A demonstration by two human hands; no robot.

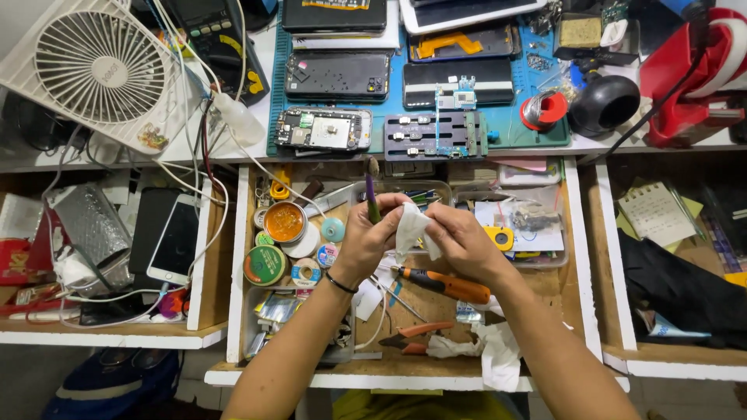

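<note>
My left hand (367,239) holds a thin brush-like tool (373,194) with a purple-green handle upright, and its fingers also pinch a piece of white tissue (412,232). My right hand (461,241) grips the same tissue from the right. Both hands meet over an open wooden drawer (577,257), just below the edge of the workbench. An orange-handled screwdriver (445,285) lies in the drawer under my right wrist.
The drawer holds round tins (285,222), tape rolls, orange pliers (420,336) and crumpled tissue (498,354). On a blue mat (510,120) above lie several opened phones and a circuit-board holder (436,136). A white fan (97,66) stands top left; phones (175,237) sit in the left drawer.
</note>
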